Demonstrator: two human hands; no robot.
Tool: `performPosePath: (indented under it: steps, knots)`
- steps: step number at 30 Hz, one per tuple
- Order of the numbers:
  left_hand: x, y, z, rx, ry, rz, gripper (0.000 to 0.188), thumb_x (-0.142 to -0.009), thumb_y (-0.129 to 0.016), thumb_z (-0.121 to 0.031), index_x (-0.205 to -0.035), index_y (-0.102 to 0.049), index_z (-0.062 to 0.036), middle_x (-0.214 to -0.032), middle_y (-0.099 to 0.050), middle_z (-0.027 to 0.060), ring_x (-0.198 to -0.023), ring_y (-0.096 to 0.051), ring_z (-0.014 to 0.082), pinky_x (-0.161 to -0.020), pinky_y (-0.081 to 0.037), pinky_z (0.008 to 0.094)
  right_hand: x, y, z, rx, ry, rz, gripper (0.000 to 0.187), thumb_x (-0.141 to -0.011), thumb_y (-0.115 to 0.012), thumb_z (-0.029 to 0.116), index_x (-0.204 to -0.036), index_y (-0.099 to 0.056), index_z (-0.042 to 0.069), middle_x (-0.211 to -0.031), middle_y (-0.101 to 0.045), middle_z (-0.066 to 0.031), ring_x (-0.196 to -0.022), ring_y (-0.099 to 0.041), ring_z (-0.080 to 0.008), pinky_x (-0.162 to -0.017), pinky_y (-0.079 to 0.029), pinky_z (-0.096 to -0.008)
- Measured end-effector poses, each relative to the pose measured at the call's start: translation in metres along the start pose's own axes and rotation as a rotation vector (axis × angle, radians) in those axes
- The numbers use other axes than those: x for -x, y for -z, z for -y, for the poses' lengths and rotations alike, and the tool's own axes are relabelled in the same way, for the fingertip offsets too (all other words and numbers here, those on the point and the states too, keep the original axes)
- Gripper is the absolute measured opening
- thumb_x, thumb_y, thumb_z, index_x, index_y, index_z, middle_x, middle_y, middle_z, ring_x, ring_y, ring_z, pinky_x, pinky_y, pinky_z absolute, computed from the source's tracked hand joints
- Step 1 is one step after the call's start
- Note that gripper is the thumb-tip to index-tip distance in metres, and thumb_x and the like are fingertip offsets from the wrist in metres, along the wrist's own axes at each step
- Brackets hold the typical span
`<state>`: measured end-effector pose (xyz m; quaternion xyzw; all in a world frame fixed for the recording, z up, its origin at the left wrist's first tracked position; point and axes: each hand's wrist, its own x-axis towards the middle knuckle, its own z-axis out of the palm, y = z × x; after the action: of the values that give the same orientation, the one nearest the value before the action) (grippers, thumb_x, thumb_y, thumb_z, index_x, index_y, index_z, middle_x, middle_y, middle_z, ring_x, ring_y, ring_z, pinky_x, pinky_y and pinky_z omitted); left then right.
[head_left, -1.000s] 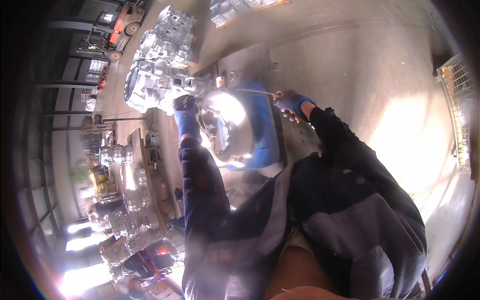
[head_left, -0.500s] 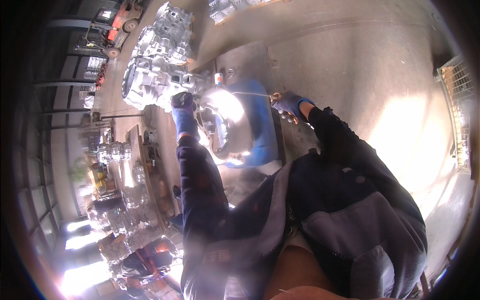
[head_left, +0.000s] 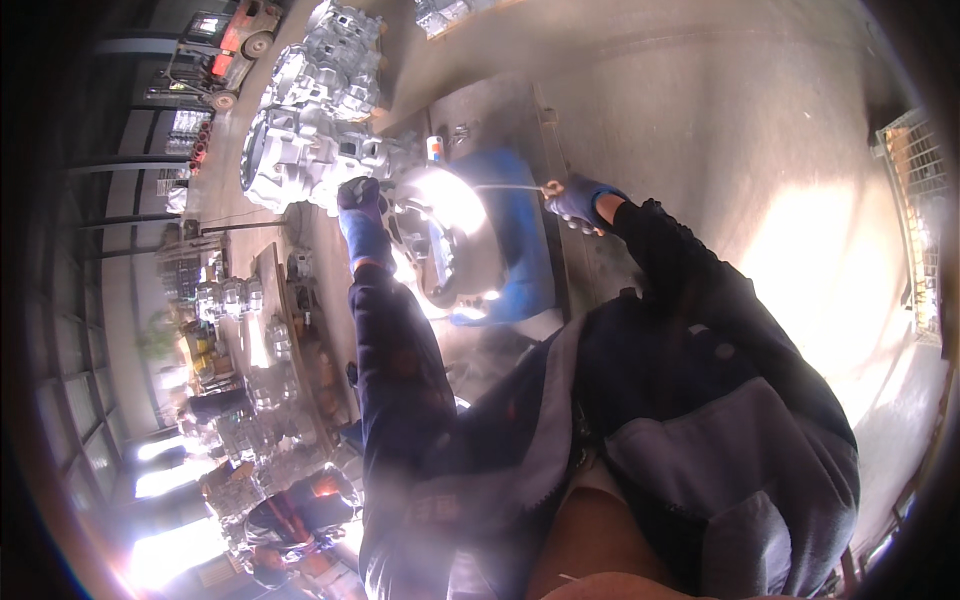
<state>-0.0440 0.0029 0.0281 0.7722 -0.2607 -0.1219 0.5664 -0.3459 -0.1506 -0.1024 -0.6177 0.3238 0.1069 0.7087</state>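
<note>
A large ring-shaped metal casting [head_left: 480, 250], bright with glare, lies in front of me on a blue support [head_left: 530, 250]. My right hand [head_left: 582, 203], in a blue-grey glove, is closed around the end of a thin rod-like hand tool [head_left: 515, 187]. Its shaft runs left to the casting's far rim, where glare hides the tip. At the casting's left side my gloved left hand [head_left: 362, 215] is clenched in a fist; whatever lies inside it is hidden. Beyond the casting stands a small white can with an orange band [head_left: 434, 148], beside a little metal piece [head_left: 461, 133].
Large silver housings [head_left: 310, 150] stand in a row at the far left, close to my left hand. Further off are a red forklift [head_left: 240, 45] and a bench [head_left: 275, 320] of castings. A person [head_left: 300, 515] is at lower left. A wire cage [head_left: 915, 220] stands right.
The scene sits slightly higher in view. My right hand and the rod have shifted a little to the right relative to the casting. My left hand keeps its place beside it.
</note>
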Motion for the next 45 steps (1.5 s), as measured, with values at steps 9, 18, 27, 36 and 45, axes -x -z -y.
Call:
performPosePath:
  steps: [9,18,27,36,45]
  knots:
    - [0.003,-0.002,-0.003,0.006,-0.021,-0.014,0.012,-0.086,-0.066,-0.007,-0.096,-0.061,-0.0094,-0.076,-0.057,-0.0032,-0.063,-0.047,0.0089,-0.057,-0.04,0.0249,0.031,-0.007,0.015,-0.028,-0.078,-0.026,0.029,-0.091,-0.049,0.023,-0.116,-0.056,0.01,-0.088,-0.063,-0.0068,-0.069,-0.062,-0.02,-0.06,-0.052,-0.0333]
    - [0.0,0.004,0.004,0.019,0.014,0.003,0.019,-0.083,-0.071,-0.007,-0.1,-0.064,-0.0104,-0.087,-0.063,-0.002,-0.074,-0.057,0.0105,-0.066,-0.047,0.0252,0.026,-0.012,0.012,-0.003,-0.021,-0.203,0.034,-0.09,-0.05,0.019,-0.121,-0.057,0.006,-0.115,-0.063,-0.0121,-0.102,-0.06,-0.0233,-0.086,-0.047,-0.0334]
    - [-0.009,0.007,0.011,-0.031,0.055,-0.024,0.02,-0.082,-0.072,-0.008,-0.1,-0.064,-0.0103,-0.086,-0.064,-0.002,-0.074,-0.058,0.0103,-0.065,-0.048,0.0251,0.031,-0.012,0.002,0.102,-0.008,-0.13,0.042,-0.091,-0.048,0.025,-0.129,-0.052,0.008,-0.119,-0.061,-0.006,-0.078,-0.062,-0.0158,-0.067,-0.051,-0.0306]
    - [-0.008,0.005,0.007,-0.036,-0.008,0.036,0.012,-0.086,-0.065,-0.008,-0.097,-0.06,-0.0096,-0.069,-0.053,-0.0037,-0.059,-0.047,0.0088,-0.055,-0.039,0.0242,0.044,-0.019,-0.001,0.217,-0.078,-0.171,0.04,-0.086,-0.057,0.025,-0.125,-0.057,0.012,-0.105,-0.068,-0.0077,-0.076,-0.063,-0.0161,-0.067,-0.051,-0.0301]
    - [-0.009,0.004,0.006,0.034,-0.002,0.017,0.015,-0.085,-0.067,-0.006,-0.098,-0.062,-0.0088,-0.076,-0.058,-0.0025,-0.063,-0.049,0.0084,-0.057,-0.041,0.0238,0.029,-0.027,-0.027,-0.136,-0.074,-0.27,0.04,-0.089,-0.056,0.025,-0.126,-0.056,0.01,-0.119,-0.064,-0.0038,-0.093,-0.062,-0.0159,-0.075,-0.05,-0.0302]
